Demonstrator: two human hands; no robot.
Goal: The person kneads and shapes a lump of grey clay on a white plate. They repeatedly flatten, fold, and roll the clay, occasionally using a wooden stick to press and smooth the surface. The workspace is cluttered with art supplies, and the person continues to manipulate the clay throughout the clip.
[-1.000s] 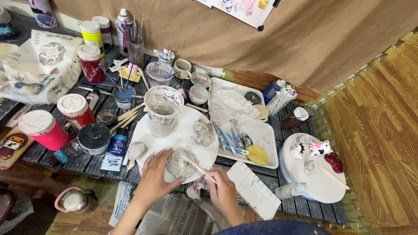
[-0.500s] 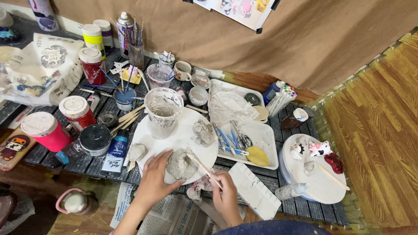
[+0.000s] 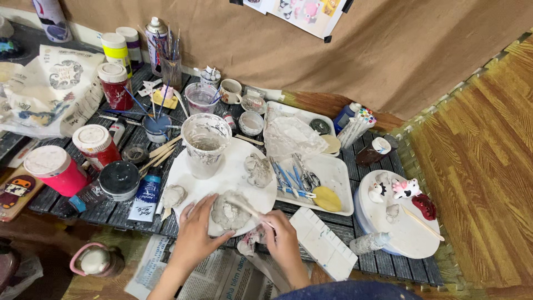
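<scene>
L hand point(image 3: 194, 236) grip spread, steadying flat grey clay lump point(image 3: 229, 211) on round white board point(image 3: 227, 178) nr desk front edge; R hand point(image 3: 283, 239) grip pinching thin wooden stick point(image 3: 248, 209) w/ tip on clay.

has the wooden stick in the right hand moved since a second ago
No. The wooden stick in the right hand lies across the clay lump, as before, below the plastic cup.

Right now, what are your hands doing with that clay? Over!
Left hand steadies grey clay lump on white round board. Right hand holds thin wooden stick against it. Clay-smeared cup stands close behind.
</scene>
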